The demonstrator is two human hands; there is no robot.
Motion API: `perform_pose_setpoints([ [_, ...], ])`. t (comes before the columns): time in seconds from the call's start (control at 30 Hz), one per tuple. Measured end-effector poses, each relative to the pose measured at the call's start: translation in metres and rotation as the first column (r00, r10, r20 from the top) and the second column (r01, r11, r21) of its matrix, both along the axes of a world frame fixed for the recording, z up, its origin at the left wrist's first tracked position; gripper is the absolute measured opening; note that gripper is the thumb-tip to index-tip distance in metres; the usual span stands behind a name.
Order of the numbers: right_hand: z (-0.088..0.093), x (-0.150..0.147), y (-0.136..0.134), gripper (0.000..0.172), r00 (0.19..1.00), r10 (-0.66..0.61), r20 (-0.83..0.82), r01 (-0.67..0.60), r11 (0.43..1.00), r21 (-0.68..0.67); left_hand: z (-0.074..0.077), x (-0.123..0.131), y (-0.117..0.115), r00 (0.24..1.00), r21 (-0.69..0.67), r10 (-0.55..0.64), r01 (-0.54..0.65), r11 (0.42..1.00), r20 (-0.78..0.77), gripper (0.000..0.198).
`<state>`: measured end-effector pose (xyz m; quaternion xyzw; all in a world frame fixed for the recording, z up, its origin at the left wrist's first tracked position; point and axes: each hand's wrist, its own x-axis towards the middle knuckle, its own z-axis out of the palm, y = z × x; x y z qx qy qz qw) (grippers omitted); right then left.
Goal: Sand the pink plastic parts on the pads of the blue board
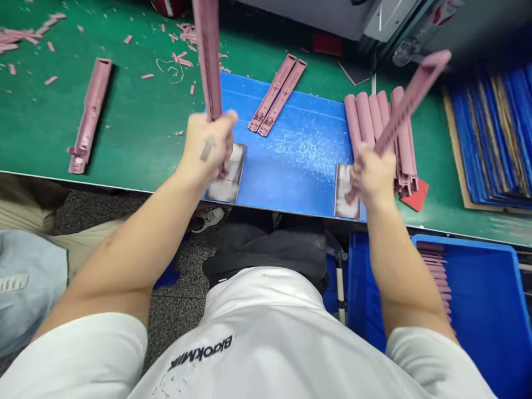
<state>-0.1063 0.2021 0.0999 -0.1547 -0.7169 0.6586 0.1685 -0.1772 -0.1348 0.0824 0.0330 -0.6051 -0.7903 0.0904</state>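
Head cam, only view I have. Left hand [208,149] is wrapped tight around a long pink ribbed plastic strip [208,55], fingers curled narrow on it, long axis near vertical in frame, far end pointing up and away from me, motion-blurred. Right hand [374,174] has fingers closed on a second long pink ribbed plastic strip [409,97], long axis tilted, far end pointing up and to the right of frame. Lower ends of both strips are mostly hidden by the hands. Each hand sits above a dust-covered grey-white rectangular abrasive pad [226,174] [346,191], one per side, on a blue mat [291,144] dusted with pale powder. Mat lies on a green workbench [137,122]. Two pink ribbed strips [276,95] lie side by side on the mat, between the hands. Just past the right hand is a row of rounded pink pieces [378,133]. Another pink ribbed part [89,116] lies on the green surface at left, with scattered pink offcuts [25,36] beyond it. Blue plastic crate [477,299] sits below the bench at right.
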Motion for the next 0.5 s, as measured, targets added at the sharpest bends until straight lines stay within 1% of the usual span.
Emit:
perform_pose_setpoints([
  [0.03, -0.001, -0.013, 0.001, 0.072, 0.996, -0.080, -0.029, 0.080, 0.997, -0.012, 0.000, -0.009, 0.005, 0.998, -0.012, 0.042, -0.042, 0.999, -0.047, 0.067],
  [0.07, -0.002, -0.020, 0.001, 0.071, 0.985, -0.138, -0.104, 0.138, 0.990, -0.003, -0.001, -0.012, 0.009, 0.991, -0.031, 0.059, -0.063, 0.998, -0.118, 0.066],
  [0.1, -0.003, -0.018, 0.000, 0.070, 0.965, -0.156, -0.210, 0.164, 0.986, 0.022, -0.001, -0.009, 0.010, 0.980, -0.060, 0.035, -0.047, 0.997, -0.197, 0.065],
  [0.13, -0.005, -0.008, -0.002, 0.070, 0.944, -0.120, -0.307, 0.147, 0.987, 0.065, -0.001, 0.000, 0.008, 0.962, -0.079, -0.010, -0.012, 0.997, -0.272, 0.066],
  [0.17, -0.006, 0.008, -0.003, 0.070, 0.927, -0.053, -0.371, 0.103, 0.988, 0.115, -0.001, 0.011, 0.004, 0.947, -0.096, -0.061, 0.032, 0.995, -0.316, 0.069],
  [0.2, -0.006, 0.026, -0.004, 0.070, 0.924, 0.035, -0.381, 0.032, 0.985, 0.168, -0.002, 0.023, -0.001, 0.943, -0.104, -0.103, 0.073, 0.992, -0.317, 0.072],
  [0.23, -0.007, 0.041, -0.005, 0.070, 0.931, 0.061, -0.359, -0.002, 0.987, 0.162, -0.003, 0.032, -0.005, 0.952, -0.104, -0.135, 0.110, 0.989, -0.276, 0.075],
  [0.27, -0.006, 0.050, -0.004, 0.071, 0.953, 0.053, -0.299, -0.018, 0.993, 0.118, -0.004, 0.035, -0.008, 0.967, -0.096, -0.152, 0.135, 0.986, -0.204, 0.077],
  [0.3, -0.005, 0.050, -0.002, 0.071, 0.975, 0.030, -0.220, -0.015, 0.998, 0.066, -0.005, 0.031, -0.008, 0.980, -0.085, -0.155, 0.145, 0.986, -0.121, 0.078],
  [0.33, -0.004, 0.041, -0.001, 0.072, 0.990, -0.016, -0.139, 0.018, 1.000, 0.014, -0.005, 0.023, -0.006, 0.988, -0.078, -0.144, 0.140, 0.987, -0.050, 0.077],
  [0.37, -0.002, 0.026, 0.000, 0.073, 0.995, -0.068, -0.074, 0.067, 0.998, -0.012, -0.006, 0.011, -0.001, 0.993, -0.079, -0.119, 0.117, 0.990, -0.015, 0.077],
  [0.4, -0.001, 0.008, 0.001, 0.072, 0.991, -0.123, -0.051, 0.123, 0.992, -0.010, -0.006, -0.001, 0.004, 0.996, -0.080, -0.082, 0.080, 0.994, -0.026, 0.077],
  [0.43, -0.001, -0.008, -0.001, 0.071, 0.981, -0.173, -0.087, 0.174, 0.985, 0.008, -0.006, -0.009, 0.008, 0.996, -0.079, -0.038, 0.032, 0.996, -0.080, 0.076],
  [0.47, 0.000, -0.018, -0.003, 0.069, 0.971, -0.183, -0.156, 0.191, 0.981, 0.039, -0.006, -0.011, 0.010, 0.988, -0.086, -0.011, -0.002, 0.996, -0.153, 0.075],
  [0.5, 0.000, -0.019, -0.007, 0.069, 0.960, -0.152, -0.234, 0.174, 0.982, 0.076, -0.006, -0.006, 0.009, 0.975, -0.104, -0.009, -0.015, 0.995, -0.224, 0.075],
])
